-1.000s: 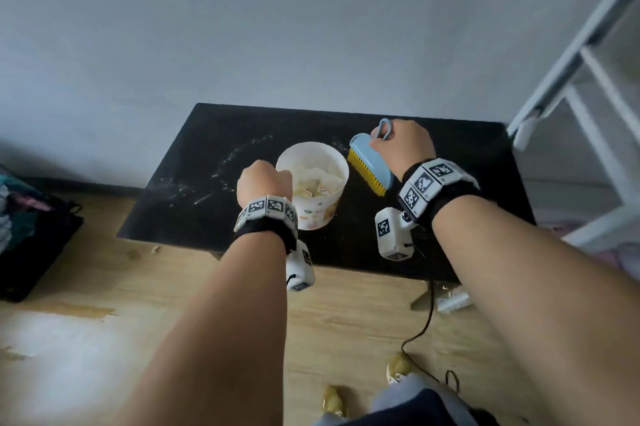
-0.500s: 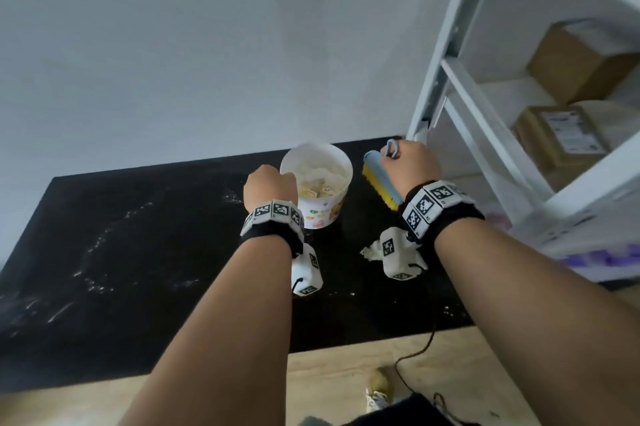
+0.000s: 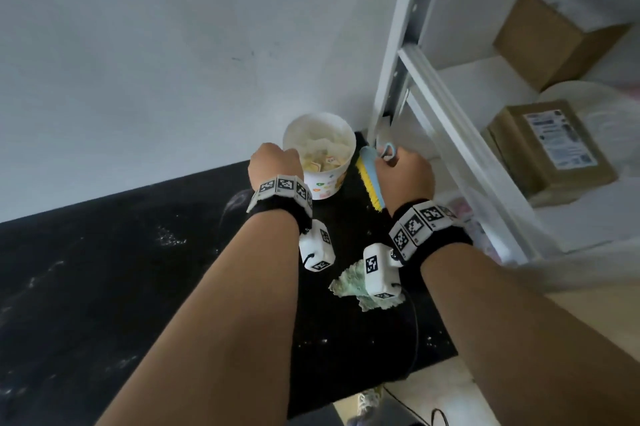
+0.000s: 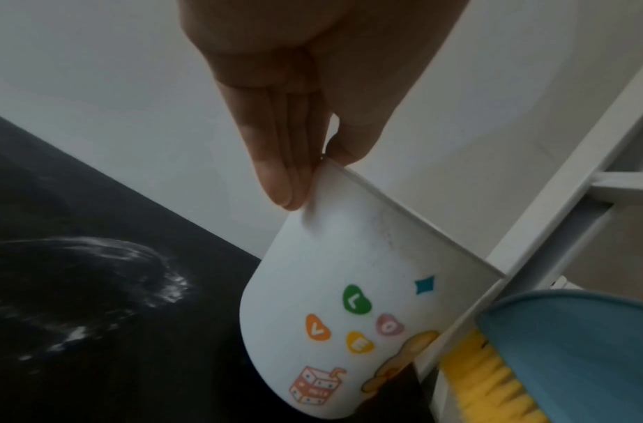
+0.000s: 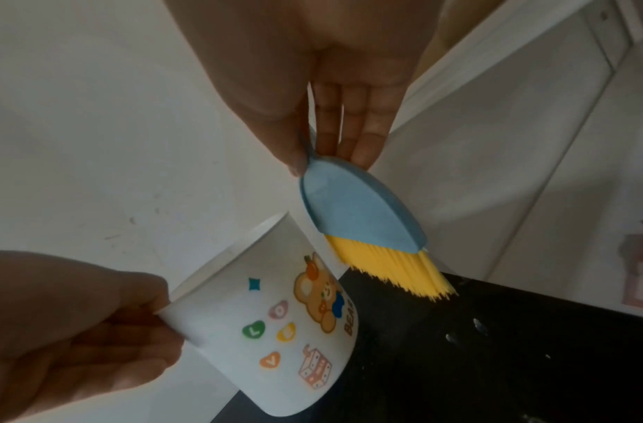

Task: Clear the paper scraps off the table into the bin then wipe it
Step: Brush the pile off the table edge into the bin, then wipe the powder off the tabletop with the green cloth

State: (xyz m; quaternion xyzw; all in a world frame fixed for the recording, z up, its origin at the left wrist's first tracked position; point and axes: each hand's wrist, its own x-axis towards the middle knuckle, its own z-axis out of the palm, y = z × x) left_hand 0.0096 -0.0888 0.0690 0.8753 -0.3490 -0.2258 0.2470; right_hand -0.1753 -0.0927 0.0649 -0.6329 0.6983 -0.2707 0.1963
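Two hands work over the black table (image 3: 104,287), near the white shelf rack (image 3: 450,120) at 2 o'clock. Left hand (image 3: 275,165) pinches the rim of the white bin (image 3: 320,145), thumb inside and fingers outside; paper scraps (image 3: 322,158) lie within. Its printed side shows a bear, heart letters L, O, V, E, and "BEA". Right hand (image 3: 403,176) grips the blue brush (image 5: 356,211), yellow bristles pointing down beside the bin. A crumpled cloth (image 3: 349,281) lies at 5 o'clock.
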